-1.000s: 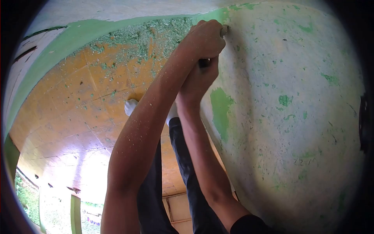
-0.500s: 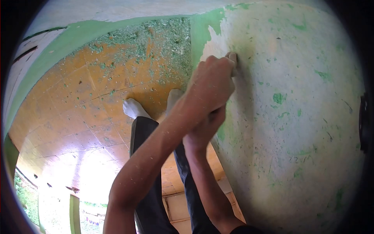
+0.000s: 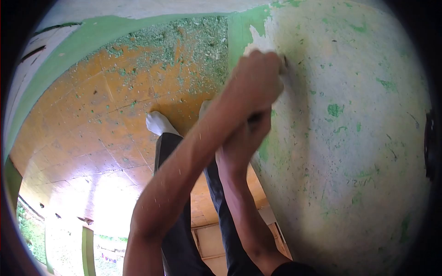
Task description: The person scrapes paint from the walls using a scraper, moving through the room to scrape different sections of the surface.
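Both my hands are closed, one above the other, on what looks like a scraper, mostly hidden by my fingers. My left hand [image 3: 258, 80] is the upper one, its knuckles close to the wall [image 3: 340, 152], where a strip of green paint [image 3: 241, 34] meets the pale bared surface. Below it, my right hand [image 3: 244, 140] wraps the lower end, and a dark bit of the scraper handle [image 3: 253, 118] shows between the two. Motion blurs both hands slightly. The scraper's working edge cannot be made out clearly.
Green paint flakes [image 3: 198, 50] lie thick on the orange tiled floor [image 3: 69, 119] along the wall corner. My white-covered foot [image 3: 159, 123] stands on the tiles beside the other. Green patches [image 3: 335, 110] dot the wall. Bright light comes from an opening at lower left.
My two hands have shifted slightly up and to the right along the wall, still gripping together. The view has tilted a little; my feet stay put.
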Demonstrator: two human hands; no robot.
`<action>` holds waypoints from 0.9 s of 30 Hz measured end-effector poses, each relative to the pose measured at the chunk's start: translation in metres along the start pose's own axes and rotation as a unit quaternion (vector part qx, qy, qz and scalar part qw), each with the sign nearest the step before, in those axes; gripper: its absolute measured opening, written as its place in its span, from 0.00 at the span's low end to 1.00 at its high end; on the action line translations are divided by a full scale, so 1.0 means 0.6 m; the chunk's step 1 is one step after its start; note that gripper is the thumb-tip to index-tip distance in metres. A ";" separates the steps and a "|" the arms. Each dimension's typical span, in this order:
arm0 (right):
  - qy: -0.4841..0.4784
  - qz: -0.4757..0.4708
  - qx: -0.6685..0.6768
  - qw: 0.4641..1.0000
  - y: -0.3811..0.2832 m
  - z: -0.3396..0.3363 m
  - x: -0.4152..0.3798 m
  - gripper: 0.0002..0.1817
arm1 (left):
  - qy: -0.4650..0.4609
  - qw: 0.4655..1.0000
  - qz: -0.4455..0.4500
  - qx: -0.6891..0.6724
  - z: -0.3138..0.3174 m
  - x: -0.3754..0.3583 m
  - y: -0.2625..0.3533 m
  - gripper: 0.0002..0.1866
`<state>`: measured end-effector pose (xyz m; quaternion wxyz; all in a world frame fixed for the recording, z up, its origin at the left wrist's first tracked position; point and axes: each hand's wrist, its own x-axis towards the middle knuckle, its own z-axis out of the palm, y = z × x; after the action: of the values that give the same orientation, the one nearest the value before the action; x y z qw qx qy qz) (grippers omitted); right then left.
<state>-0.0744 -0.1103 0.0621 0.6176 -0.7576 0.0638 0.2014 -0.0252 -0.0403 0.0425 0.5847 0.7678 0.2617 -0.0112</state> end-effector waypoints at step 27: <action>-0.018 0.108 0.091 0.990 -0.042 0.012 0.011 0.16 | -0.029 0.998 -0.047 -0.019 -0.006 0.031 -0.016 0.11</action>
<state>-0.0611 -0.0969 0.0813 0.6598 -0.6830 0.1520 0.2740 -0.0141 -0.0282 0.0292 0.6051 0.7429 0.2807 -0.0563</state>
